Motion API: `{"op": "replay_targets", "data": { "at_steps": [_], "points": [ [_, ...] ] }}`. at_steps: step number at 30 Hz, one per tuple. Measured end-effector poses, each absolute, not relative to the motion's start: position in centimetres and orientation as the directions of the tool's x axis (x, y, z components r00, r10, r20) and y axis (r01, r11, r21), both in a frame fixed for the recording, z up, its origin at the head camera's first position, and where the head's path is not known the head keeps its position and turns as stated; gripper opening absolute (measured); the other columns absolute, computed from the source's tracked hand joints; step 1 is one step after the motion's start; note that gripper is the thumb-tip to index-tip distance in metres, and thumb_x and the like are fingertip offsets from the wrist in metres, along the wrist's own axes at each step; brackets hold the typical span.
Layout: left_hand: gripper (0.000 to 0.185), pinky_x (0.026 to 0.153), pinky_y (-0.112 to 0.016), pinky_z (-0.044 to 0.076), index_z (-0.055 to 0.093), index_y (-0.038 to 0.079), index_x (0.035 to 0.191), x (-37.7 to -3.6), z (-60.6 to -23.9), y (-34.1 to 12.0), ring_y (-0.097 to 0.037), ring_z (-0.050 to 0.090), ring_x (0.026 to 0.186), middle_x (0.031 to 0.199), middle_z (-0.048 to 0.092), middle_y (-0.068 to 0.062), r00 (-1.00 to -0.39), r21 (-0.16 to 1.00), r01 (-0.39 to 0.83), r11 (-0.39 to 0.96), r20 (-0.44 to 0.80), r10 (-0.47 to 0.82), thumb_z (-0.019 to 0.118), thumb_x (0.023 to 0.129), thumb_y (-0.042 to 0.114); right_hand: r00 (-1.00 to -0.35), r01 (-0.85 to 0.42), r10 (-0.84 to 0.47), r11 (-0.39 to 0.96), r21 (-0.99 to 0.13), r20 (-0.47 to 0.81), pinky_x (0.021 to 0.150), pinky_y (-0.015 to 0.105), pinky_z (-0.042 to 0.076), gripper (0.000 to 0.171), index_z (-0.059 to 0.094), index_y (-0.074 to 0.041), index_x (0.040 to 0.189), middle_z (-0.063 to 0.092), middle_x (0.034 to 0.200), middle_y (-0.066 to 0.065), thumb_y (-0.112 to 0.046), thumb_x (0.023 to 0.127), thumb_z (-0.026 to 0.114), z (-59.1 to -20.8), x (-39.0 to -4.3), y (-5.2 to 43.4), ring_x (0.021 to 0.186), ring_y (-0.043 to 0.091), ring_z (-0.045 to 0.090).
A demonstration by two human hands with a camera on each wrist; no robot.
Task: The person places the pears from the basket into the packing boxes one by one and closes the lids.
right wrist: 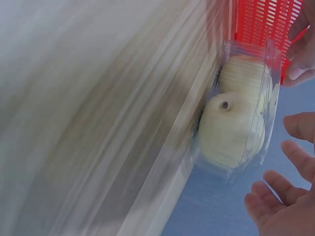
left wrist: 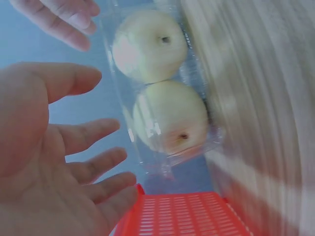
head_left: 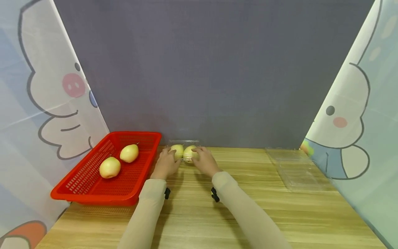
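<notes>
A clear plastic clamshell box (head_left: 184, 142) stands at the far edge of the wooden table (head_left: 202, 214), against the grey backdrop. Inside lie two pale yellow fruits (head_left: 177, 150) (head_left: 188, 153), side by side. My left hand (head_left: 166, 163) is at the box's left side and my right hand (head_left: 205, 160) at its right. In the left wrist view the left hand (left wrist: 64, 162) has spread fingers a little short of the box (left wrist: 162, 162). In the right wrist view the right hand (right wrist: 288, 196) is likewise open beside the box (right wrist: 268, 98). Neither hand grips anything.
A red slotted basket (head_left: 105, 199) sits at the left with two more yellow fruits (head_left: 110, 167) (head_left: 129, 153) in it. An empty clear clamshell (head_left: 295, 167) lies at the right rear. Cartoon-printed curtains close in both sides.
</notes>
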State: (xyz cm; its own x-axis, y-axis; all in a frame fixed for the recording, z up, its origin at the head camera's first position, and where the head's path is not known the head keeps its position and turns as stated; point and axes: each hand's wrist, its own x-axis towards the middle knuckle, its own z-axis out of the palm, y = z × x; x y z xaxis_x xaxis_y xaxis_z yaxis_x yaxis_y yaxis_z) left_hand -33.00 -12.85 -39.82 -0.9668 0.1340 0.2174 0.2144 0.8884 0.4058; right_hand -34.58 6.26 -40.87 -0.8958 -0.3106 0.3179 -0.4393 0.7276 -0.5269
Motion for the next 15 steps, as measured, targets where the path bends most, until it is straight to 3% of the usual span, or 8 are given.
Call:
{"op": "replay_targets", "data": {
  "at_steps": [15],
  "points": [
    [0.048, 0.099, -0.057, 0.046, 0.062, -0.004, 0.131, -30.9, -38.8, -12.7, -0.044, 0.055, 0.121, 0.136, 0.055, -0.024, -0.948, 0.362, 0.289, 0.886, 0.238, 0.211, 0.066, 0.096, 0.029, -0.844, -0.524, -0.387, 0.739, -0.423, 0.371, 0.108, 0.052, 0.039, 0.034, 0.064, -0.010, 0.129, 0.055, 0.141, 0.014, -0.028, 0.100, 0.063, -40.2, -32.8, 8.2, 0.130, 0.036, 0.049]
  ]
}}
